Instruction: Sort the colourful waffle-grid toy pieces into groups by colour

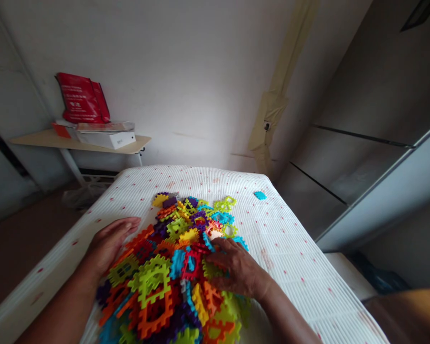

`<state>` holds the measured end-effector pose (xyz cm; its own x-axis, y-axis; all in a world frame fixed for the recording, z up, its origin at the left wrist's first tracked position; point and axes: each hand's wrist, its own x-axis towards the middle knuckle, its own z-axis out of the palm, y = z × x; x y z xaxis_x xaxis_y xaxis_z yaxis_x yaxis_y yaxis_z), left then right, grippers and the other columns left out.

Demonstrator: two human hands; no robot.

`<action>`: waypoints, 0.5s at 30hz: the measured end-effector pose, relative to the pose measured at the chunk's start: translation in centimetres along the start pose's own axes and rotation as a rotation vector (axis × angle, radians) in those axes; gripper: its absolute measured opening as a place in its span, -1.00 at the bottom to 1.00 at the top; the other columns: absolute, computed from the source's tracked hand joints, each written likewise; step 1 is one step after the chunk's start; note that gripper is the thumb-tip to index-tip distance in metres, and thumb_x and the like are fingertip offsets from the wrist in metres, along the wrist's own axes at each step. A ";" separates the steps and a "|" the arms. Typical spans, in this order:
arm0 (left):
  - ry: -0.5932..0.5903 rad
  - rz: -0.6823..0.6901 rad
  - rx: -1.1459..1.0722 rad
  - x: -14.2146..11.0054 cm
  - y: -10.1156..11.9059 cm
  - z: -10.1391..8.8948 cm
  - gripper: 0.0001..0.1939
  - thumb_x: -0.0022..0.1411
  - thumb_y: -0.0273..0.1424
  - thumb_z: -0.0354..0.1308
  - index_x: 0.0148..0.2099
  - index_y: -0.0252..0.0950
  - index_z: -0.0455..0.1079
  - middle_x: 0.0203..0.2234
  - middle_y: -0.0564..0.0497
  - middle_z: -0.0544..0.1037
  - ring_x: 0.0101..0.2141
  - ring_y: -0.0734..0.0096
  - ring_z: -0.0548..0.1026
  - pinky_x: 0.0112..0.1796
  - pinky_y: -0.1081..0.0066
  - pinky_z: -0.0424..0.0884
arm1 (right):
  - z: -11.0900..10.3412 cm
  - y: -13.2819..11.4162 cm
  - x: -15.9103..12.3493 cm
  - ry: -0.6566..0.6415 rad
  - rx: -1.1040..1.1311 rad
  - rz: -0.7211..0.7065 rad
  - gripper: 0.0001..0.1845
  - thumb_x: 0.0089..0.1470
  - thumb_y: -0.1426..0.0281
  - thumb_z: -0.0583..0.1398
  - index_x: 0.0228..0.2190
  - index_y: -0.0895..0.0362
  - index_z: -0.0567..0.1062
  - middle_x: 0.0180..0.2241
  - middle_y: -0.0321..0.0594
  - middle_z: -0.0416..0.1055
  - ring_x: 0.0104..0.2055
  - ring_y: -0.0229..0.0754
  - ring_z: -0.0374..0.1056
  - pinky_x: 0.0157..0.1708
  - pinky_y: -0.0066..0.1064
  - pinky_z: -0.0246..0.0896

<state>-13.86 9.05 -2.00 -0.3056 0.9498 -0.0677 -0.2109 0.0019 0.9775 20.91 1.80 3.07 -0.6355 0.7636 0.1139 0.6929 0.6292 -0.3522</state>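
Note:
A heap of colourful interlocking plastic puzzle tiles (pixel 172 267) in orange, green, blue, purple, yellow and red lies on a white ribbed mattress (pixel 290 239). My left hand (pixel 109 243) rests flat at the heap's left edge, fingers stretched out and together. My right hand (pixel 236 270) lies palm down on the tiles at the right side, fingers spread over red and blue pieces. One blue tile (pixel 260 195) lies alone near the far right of the mattress.
A wooden shelf (pixel 50 140) at the back left carries a white box (pixel 107 138) and a red bag (pixel 82 98). Grey wardrobe doors (pixel 361 157) stand along the right. A white wall is behind the mattress.

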 end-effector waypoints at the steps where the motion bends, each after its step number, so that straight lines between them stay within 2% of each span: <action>1: 0.001 -0.004 0.002 0.0 -0.1 0.0 -0.58 -0.23 -0.22 0.36 -0.27 -0.31 0.48 -0.30 -0.03 0.59 -0.14 0.19 0.49 0.10 0.17 0.20 | 0.1 0.0 0.0 0.004 -0.019 -0.003 -0.50 0.01 0.06 0.19 -0.01 -0.06 0.40 0.09 -0.15 0.18 0.05 -0.01 0.15 0.02 -0.21 0.07; 7: -0.001 -0.019 0.014 0.0 0.0 0.1 -0.58 -0.24 -0.19 0.36 -0.28 -0.29 0.47 -0.29 -0.03 0.59 -0.10 0.15 0.47 0.10 0.16 0.20 | 0.4 -0.2 0.4 0.017 -0.103 -0.011 -0.60 0.09 0.03 0.10 -0.16 -0.01 0.48 0.06 -0.17 0.23 -0.01 -0.05 0.19 -0.08 -0.24 0.11; 13: 0.009 -0.023 0.030 -0.2 0.3 0.1 -0.56 -0.26 -0.17 0.36 -0.28 -0.28 0.48 -0.30 -0.02 0.59 -0.10 0.15 0.48 0.09 0.18 0.23 | 0.8 -0.4 0.6 0.080 -0.202 -0.009 -0.79 0.14 0.25 0.11 -0.36 0.03 0.52 0.16 -0.27 0.13 -0.03 -0.10 0.18 -0.12 -0.26 0.03; 15: 0.004 -0.024 0.028 -0.1 0.2 0.0 -0.56 -0.25 -0.17 0.36 -0.29 -0.28 0.48 -0.29 -0.03 0.59 -0.09 0.14 0.47 0.08 0.19 0.23 | 0.8 -0.4 0.6 0.092 -0.224 0.011 -0.80 0.13 0.26 0.12 -0.38 0.05 0.52 0.16 -0.25 0.15 -0.03 -0.09 0.18 -0.13 -0.25 0.02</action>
<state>-13.85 8.97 -1.79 -0.3044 0.9481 -0.0923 -0.1925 0.0337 0.9807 20.00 1.94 2.56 -0.6010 0.7742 0.1985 0.7643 0.6294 -0.1407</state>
